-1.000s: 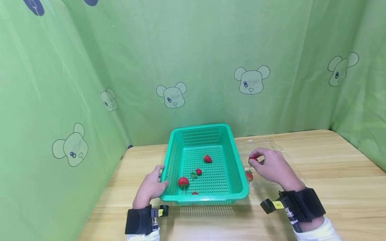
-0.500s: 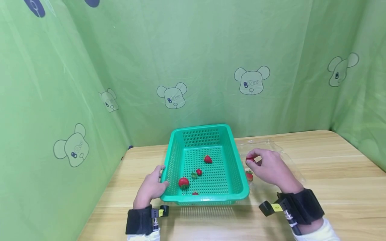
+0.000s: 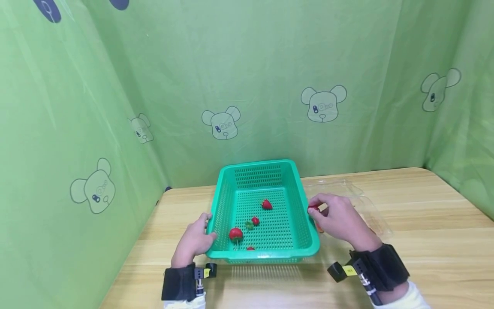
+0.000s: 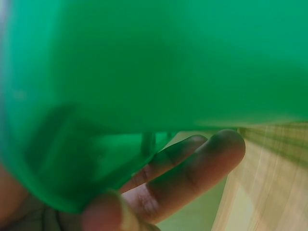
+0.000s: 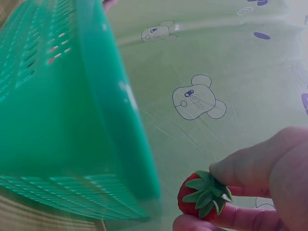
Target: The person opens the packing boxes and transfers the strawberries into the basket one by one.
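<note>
My left hand [image 3: 193,238] grips the left rim of a green plastic basket [image 3: 266,254]; in the left wrist view its thumb and fingers [image 4: 192,175] bend round the basket's edge. Several red strawberries lie inside, among them a large one [image 3: 236,234] near the front left and another [image 3: 266,204] further back. Beside the basket's right rim, my right hand [image 3: 339,216] pinches a strawberry [image 5: 199,196] between thumb and fingers, its green leaf cap facing the right wrist camera. Below that hand, partly covered by it, a further strawberry [image 3: 320,228] shows next to the basket wall.
A clear plastic container [image 3: 372,210] with its raised lid [image 3: 335,186] lies on the wooden table [image 3: 432,240], right of the basket and partly behind my right hand. A green curtain [image 3: 266,77] printed with bear heads surrounds the table's back and sides.
My right hand has moved left with the strawberry, from over the clear container to the basket's right rim. The left hand and the basket have stayed in place.
</note>
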Tool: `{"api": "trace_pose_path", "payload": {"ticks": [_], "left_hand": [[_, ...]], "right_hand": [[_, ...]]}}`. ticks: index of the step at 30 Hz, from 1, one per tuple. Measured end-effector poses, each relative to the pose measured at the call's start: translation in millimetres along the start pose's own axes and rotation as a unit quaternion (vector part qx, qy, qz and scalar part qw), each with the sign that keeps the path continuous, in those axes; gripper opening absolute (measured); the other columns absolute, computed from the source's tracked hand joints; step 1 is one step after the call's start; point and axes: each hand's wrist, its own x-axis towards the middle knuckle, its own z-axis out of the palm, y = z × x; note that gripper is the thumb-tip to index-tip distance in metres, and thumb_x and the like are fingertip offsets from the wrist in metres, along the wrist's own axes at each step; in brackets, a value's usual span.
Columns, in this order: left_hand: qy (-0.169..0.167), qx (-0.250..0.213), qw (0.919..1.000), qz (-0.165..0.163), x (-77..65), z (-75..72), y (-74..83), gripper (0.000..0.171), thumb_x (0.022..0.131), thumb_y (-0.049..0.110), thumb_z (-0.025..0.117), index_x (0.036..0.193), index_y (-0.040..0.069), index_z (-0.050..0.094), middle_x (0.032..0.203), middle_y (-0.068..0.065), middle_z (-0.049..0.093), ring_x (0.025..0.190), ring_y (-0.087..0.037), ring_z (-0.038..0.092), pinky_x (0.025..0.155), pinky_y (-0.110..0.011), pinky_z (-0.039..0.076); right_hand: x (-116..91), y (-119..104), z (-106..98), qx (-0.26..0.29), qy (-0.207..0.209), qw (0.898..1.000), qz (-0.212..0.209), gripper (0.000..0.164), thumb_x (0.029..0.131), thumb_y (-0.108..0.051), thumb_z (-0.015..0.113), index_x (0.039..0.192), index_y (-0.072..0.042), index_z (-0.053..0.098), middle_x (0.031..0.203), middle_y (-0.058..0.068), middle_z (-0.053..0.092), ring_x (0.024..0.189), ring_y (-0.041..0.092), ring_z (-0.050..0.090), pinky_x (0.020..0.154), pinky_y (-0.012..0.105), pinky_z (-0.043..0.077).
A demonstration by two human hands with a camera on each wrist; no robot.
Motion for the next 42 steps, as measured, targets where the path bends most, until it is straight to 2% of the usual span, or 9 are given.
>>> {"api": "trace_pose_path", "payload": {"ticks": [6, 15, 31, 42], "left_hand": [[0.0, -0.001, 1.0, 0.003, 0.3, -0.2, -1.3, 0.052, 0.088, 0.006, 0.059, 0.136, -0.001, 0.041, 0.123, -0.029, 0.057, 0.11, -0.041, 0.055, 0.087, -0.055, 0.049], [0.003, 0.002, 1.0, 0.007, -0.2, -1.2, 0.8, 0.052, 0.087, 0.006, 0.06, 0.136, -0.001, 0.041, 0.123, -0.029, 0.057, 0.11, -0.041, 0.055, 0.088, -0.055, 0.048], [0.002, 0.004, 1.0, -0.001, 0.5, -0.4, 1.0, 0.053, 0.088, 0.007, 0.059, 0.137, 0.0, 0.041, 0.123, -0.028, 0.057, 0.11, -0.041, 0.055, 0.087, -0.055, 0.049], [-0.002, 0.003, 1.0, -0.002, 1.0, -1.1, 0.9, 0.053, 0.087, 0.007, 0.06, 0.136, 0.0, 0.041, 0.122, -0.027, 0.058, 0.107, -0.038, 0.056, 0.085, -0.053, 0.05]], "right_hand": [[0, -1, 4, -0.03, 0.006, 0.999, -0.01, 0.012, 0.089, -0.015, 0.064, 0.098, -0.008, 0.066, 0.096, 0.013, 0.069, 0.074, 0.02, 0.066, 0.057, 0.035, 0.057], [0, -4, 10, -0.054, 0.019, 0.998, -0.036, 0.01, 0.087, -0.015, 0.066, 0.095, -0.009, 0.067, 0.094, 0.012, 0.069, 0.072, 0.02, 0.067, 0.061, 0.039, 0.057], [-1, -11, 17, -0.058, 0.01, 0.997, -0.051, 0.008, 0.086, -0.017, 0.068, 0.092, -0.012, 0.068, 0.091, 0.009, 0.07, 0.069, 0.017, 0.067, 0.061, 0.039, 0.058], [-1, -10, 15, -0.05, 0.016, 0.998, -0.043, 0.016, 0.087, -0.015, 0.067, 0.099, -0.004, 0.068, 0.096, 0.016, 0.069, 0.073, 0.022, 0.067, 0.062, 0.041, 0.058]]}}
